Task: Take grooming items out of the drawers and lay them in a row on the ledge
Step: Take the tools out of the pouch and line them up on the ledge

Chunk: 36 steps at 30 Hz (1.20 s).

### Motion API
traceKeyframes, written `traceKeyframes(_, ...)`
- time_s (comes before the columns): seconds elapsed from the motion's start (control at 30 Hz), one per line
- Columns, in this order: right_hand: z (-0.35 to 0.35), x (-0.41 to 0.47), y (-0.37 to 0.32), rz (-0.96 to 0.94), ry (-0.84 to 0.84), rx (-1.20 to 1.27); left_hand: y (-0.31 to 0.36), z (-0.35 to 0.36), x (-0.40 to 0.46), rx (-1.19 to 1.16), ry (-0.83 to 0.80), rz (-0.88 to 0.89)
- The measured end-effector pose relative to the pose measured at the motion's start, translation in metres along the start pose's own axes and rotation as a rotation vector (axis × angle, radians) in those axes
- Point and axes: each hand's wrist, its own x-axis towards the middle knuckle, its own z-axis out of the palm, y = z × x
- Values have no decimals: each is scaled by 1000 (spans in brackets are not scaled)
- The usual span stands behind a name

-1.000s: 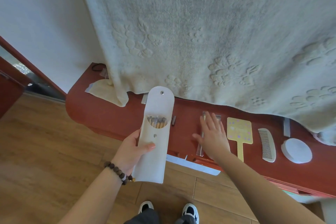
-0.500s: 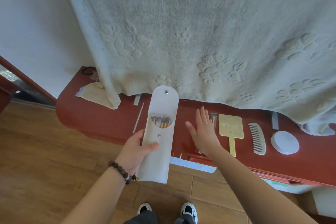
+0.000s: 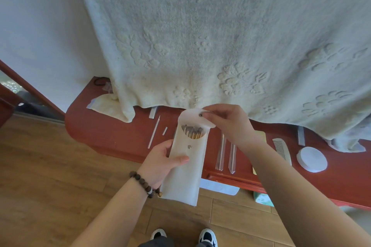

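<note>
My left hand [image 3: 161, 161] grips a white fabric pouch [image 3: 186, 166] by its middle, upright over the front of the red ledge [image 3: 112, 132]. Several brown-tipped sticks show in its opening. My right hand [image 3: 228, 124] pinches the pouch's rounded flap at the top and folds it forward. Laid in a row on the ledge are two clear-sleeved tools [image 3: 225, 154], a yellow hand mirror [image 3: 261, 135] mostly hidden by my right arm, a pale comb [image 3: 282, 149] and a white round disc [image 3: 311, 159].
A cream embossed blanket [image 3: 220, 36] hangs over the ledge's back. A thin white stick [image 3: 153, 132] and a small white piece [image 3: 165, 130] lie left of the pouch. An open drawer [image 3: 220, 186] shows under the ledge. Wooden floor lies below, with my shoes.
My right hand lifted off the ledge and took hold of the pouch's flap, bending it forward. The clear-sleeved tools it covered are now in view. The view shifted right.
</note>
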Motion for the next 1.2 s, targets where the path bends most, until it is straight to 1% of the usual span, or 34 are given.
traceKeyframes(0.13, 6, -12, 1, 28, -24, 13, 18, 8, -2, -52, 28, 14)
traceKeyframes(0.23, 11, -16, 5, 2, -10, -8, 32, 13, -5, -83, 52, 30)
traceKeyframes(0.33, 13, -18, 7, -32, -13, 22, 43, 16, -8, -107, 64, 48)
traceKeyframes(0.5, 15, -21, 2, -79, -35, 30, 53, 18, -13, -186, 63, 27)
traceKeyframes(0.67, 15, -17, 5, -118, -38, 42, 58, 16, -14, -180, 71, 21)
traceKeyframes(0.9, 15, -18, 6, -142, -103, 7, 57, 14, -14, -159, 96, 23)
traceKeyframes(1.07, 17, -24, 6, -270, -126, -137, 54, 14, -13, -198, 79, 16)
traceKeyframes(1.2, 15, -30, 16, -431, -180, -291, 49, 15, -14, -186, 57, 16)
